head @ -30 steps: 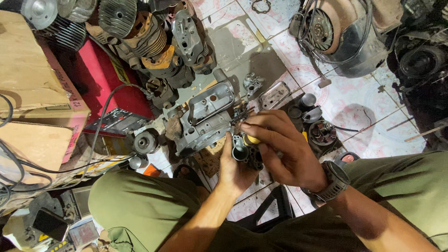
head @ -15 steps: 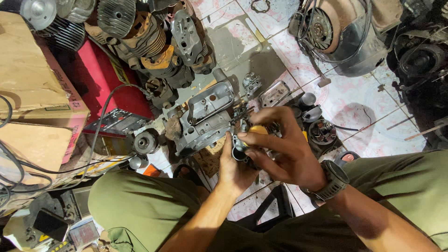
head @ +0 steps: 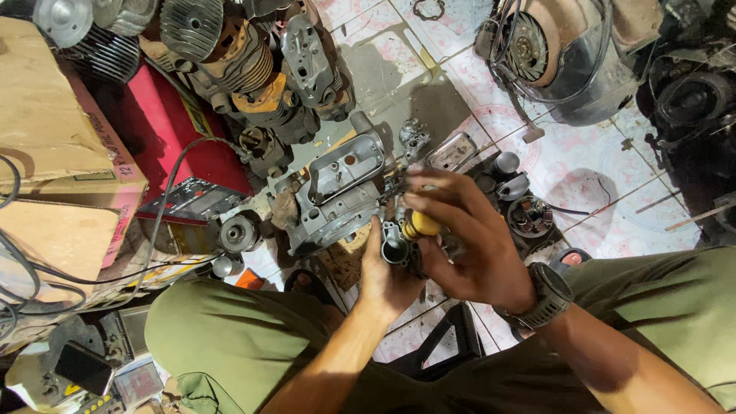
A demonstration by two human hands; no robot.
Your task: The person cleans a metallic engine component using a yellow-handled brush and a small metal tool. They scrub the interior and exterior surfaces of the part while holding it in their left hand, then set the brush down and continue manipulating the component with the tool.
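My left hand (head: pixel 387 280) grips a small dark metal carburettor-like part (head: pixel 395 247) from below, its round opening facing up. My right hand (head: pixel 468 238), with a dark watch on the wrist, curls over the same part from the right and pinches a yellow-handled tool (head: pixel 422 225) against it. Both hands are held above my knees in olive trousers. Just beyond the hands, a grey cast engine casing (head: pixel 337 192) lies on the tiled floor. The tool's tip is hidden behind my fingers.
Finned engine cylinders (head: pixel 222 38) and rusty parts are piled at the back left beside a red box (head: pixel 165 126) and cardboard boxes (head: pixel 54 115). A flywheel housing (head: pixel 560 54) sits at the back right. Small round parts (head: pixel 529 215), cables and a phone (head: pixel 80 368) lie around.
My right hand has shifted slightly, its fingers lifting and re-gripping the yellow-handled tool on the small part. My left hand keeps its hold.
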